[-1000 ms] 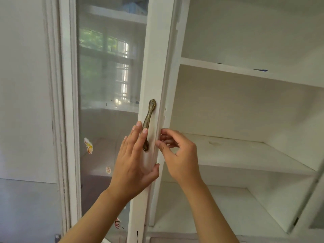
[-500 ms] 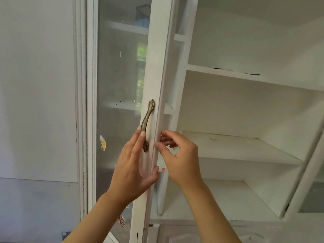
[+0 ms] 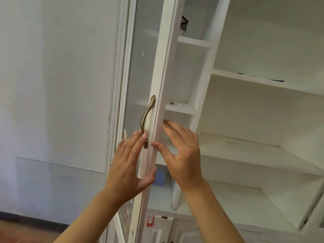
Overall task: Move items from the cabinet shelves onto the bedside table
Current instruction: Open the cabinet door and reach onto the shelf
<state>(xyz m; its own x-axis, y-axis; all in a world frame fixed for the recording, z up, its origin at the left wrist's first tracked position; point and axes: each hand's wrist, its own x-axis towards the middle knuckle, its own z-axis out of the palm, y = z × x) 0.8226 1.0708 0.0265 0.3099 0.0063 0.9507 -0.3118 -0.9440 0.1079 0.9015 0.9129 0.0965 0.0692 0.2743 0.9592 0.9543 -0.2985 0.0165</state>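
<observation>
A white cabinet door [image 3: 162,71] with a glass pane [image 3: 144,50] and a brass handle [image 3: 147,118] stands partly open, seen almost edge-on. My left hand [image 3: 128,165] lies flat on the door's front below the handle, thumb hooked round its edge. On the other side, my right hand [image 3: 184,155] pinches the same edge, thumb in front and fingers behind. Inside the narrow left compartment, a blue object [image 3: 159,178] sits on a low shelf, half hidden by the door. A dark object [image 3: 184,23] rests on the top shelf.
The wide right compartment has white shelves [image 3: 245,151]; a thin blue thing [image 3: 278,81] lies on the upper one. A small item [image 3: 172,103] rests on the narrow middle shelf. A pale wall [image 3: 52,85] is left of the cabinet. Lower cabinet doors [image 3: 175,230] sit below.
The door has swung further open to the left, uncovering the narrow left shelves and the blue object. Both hands stayed on the door's edge and my right fingers spread out.
</observation>
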